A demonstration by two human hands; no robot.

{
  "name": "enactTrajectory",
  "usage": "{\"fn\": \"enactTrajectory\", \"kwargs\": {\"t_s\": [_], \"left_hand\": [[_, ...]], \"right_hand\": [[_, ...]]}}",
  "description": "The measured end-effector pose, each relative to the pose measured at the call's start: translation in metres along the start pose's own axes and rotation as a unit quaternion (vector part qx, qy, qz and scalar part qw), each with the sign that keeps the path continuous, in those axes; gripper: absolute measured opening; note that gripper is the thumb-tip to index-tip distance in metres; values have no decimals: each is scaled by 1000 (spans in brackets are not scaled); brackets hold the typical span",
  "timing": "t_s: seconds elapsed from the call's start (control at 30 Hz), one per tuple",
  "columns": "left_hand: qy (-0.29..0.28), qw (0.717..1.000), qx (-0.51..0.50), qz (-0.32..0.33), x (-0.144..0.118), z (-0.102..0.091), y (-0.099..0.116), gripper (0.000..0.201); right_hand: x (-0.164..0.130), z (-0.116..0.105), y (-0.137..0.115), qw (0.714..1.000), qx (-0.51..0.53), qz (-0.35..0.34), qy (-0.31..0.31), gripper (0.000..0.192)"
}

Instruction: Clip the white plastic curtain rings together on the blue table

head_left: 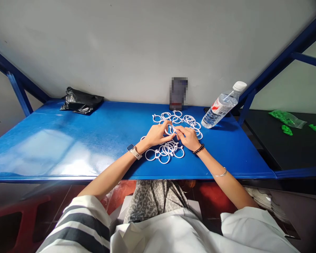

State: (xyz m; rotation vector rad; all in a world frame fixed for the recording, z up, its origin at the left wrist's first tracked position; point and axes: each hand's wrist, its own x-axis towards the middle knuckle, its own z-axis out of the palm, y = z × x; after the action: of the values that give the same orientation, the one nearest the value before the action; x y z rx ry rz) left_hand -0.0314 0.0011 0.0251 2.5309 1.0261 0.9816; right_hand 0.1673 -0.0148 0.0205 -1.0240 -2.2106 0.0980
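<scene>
My left hand (156, 135) is closed on a white curtain ring (167, 130), with thumb and fingers around its sides. From the right, my right hand (189, 137) pinches at the same ring's edge, near its small eyelet; the fingertips partly hide that spot. Several more white curtain rings (164, 158) lie in an overlapping pile just in front of my hands. Beyond my hands lies another loose group of white rings (189, 119), spread toward the bottle. One ring is partly covered by my left wrist.
A blue table (116, 140) carries everything. A water bottle (220, 107) stands at the right, and a dark, blurred-out upright object (178, 94) leans at the wall. A black plastic bag (81, 101) lies back left. Green pieces (283, 116) in a clear bag lie on the dark table at right.
</scene>
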Motion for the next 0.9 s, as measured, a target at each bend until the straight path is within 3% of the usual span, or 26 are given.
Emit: {"fn": "enactTrajectory", "kwargs": {"t_s": [0.63, 0.9], "left_hand": [[0, 1000, 2, -10, 0, 1, 2, 47], [-2, 1000, 3, -14, 0, -1, 2, 46]], "right_hand": [[-1, 2, 3, 999, 17, -13, 31, 31], [0, -1, -2, 1000, 12, 4, 3, 30]]}}
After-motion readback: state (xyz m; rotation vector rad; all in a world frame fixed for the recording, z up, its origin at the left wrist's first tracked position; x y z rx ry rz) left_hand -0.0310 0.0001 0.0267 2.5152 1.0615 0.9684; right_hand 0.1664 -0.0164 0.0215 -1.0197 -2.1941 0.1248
